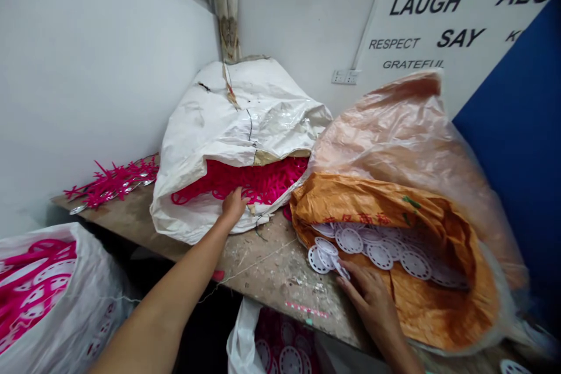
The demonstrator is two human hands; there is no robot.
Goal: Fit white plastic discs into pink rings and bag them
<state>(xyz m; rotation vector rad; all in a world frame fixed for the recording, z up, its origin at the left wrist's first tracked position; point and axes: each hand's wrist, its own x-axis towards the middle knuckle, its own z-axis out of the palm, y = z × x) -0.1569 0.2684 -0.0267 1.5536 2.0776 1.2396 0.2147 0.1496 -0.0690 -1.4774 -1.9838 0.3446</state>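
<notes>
My left hand (234,204) reaches into the mouth of a white woven sack (245,93), against the bright pink plastic pieces (272,181) inside. Its fingertips are partly hidden, so whether it grips a piece is unclear. On the right, my right hand (372,295) is closed, with thumb and fingers pinching a tilted white slotted plastic disc (342,270). More white discs (318,260) bunch up right beside its fingertips. Behind them an orange-lined sack (350,190) gapes open, with many similar discs (380,256) lying inside.
Both sacks lie on a worn, stained table (280,274). Pink spiky pieces (116,181) are heaped at its left end. Below left stands a white bag (99,292) of pink and white parts; another bag (245,333) with discs sits under the front edge. Walls close off the back.
</notes>
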